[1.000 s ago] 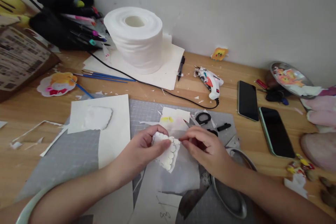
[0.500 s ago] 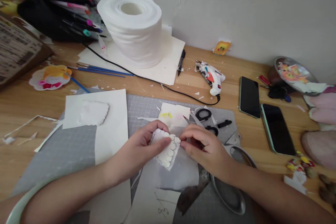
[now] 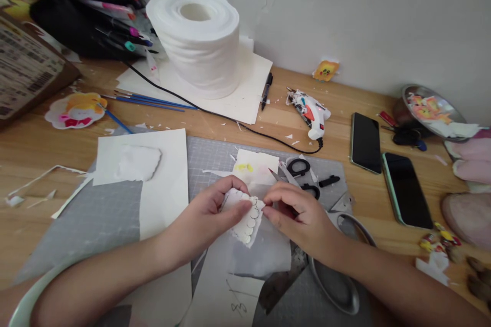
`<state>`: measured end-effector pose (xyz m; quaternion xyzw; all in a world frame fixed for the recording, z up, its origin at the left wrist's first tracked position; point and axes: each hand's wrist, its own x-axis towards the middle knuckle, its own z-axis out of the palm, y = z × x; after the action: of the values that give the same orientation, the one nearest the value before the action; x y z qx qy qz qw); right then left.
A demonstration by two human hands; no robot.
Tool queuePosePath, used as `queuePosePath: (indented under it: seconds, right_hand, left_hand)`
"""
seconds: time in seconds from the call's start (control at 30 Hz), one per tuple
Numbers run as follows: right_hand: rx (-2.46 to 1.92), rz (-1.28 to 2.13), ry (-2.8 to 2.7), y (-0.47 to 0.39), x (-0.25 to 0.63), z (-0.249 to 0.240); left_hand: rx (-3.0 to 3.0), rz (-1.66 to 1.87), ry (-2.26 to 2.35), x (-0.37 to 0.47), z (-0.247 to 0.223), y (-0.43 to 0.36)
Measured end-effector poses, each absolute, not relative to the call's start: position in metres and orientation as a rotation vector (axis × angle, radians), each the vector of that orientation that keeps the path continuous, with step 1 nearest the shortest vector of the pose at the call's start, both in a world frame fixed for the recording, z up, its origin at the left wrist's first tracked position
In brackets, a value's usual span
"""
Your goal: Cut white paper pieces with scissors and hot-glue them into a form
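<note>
A small white paper cutout point(image 3: 245, 222) with a scalloped edge drawn in dark line is held above the grey cutting mat. My left hand point(image 3: 218, 209) grips it from the left, thumb on top and fingers behind. Thumb and forefinger of my right hand point(image 3: 297, 214) pinch its upper right edge. Under the hands lie a sheet of translucent paper point(image 3: 264, 255) and a white paper with yellow and pink marks point(image 3: 257, 161). Just beyond my right hand rest black-handled scissors point(image 3: 299, 167), their blades partly hidden.
White sheets point(image 3: 164, 204) carry a padded paper shape point(image 3: 138, 163) on the left. A glue gun point(image 3: 312, 115) with its cord, a large tissue roll point(image 3: 203, 56) and paintbrushes point(image 3: 149, 102) lie behind. Two phones point(image 3: 365, 142) and a metal bowl point(image 3: 425, 112) sit at right. Larger scissors handles point(image 3: 351, 291) lie under my right forearm.
The view has shifted very slightly. Both hands keep nearly the same hold on the paper cutout, which looks barely tilted from before.
</note>
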<state>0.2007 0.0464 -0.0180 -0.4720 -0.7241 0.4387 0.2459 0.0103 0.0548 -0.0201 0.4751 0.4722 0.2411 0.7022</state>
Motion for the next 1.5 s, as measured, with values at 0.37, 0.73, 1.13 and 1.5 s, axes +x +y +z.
queuePosePath:
  seconds: [0.37,0.73,1.13,1.5]
  right_hand:
    - [-1.296,1.188,-2.009,0.044,0.1989,-0.0162]
    - [-1.276,1.187,-1.978,0.0478,0.1986,-0.0191]
    - [-1.318,1.236,-1.943,0.0476,0.1992,-0.0152]
    - [-1.326,1.221,-1.968,0.0471,0.1985,-0.0154]
  left_hand:
    - [1.352,0.52,1.097,0.0088,-0.0232,0.0525]
    - [1.184,0.554,1.132,0.01,-0.0205,0.0553]
    - [1.119,0.455,1.096,0.0099,-0.0149,0.0579]
    - [1.253,0.446,1.124,0.0095,-0.0187,0.0577]
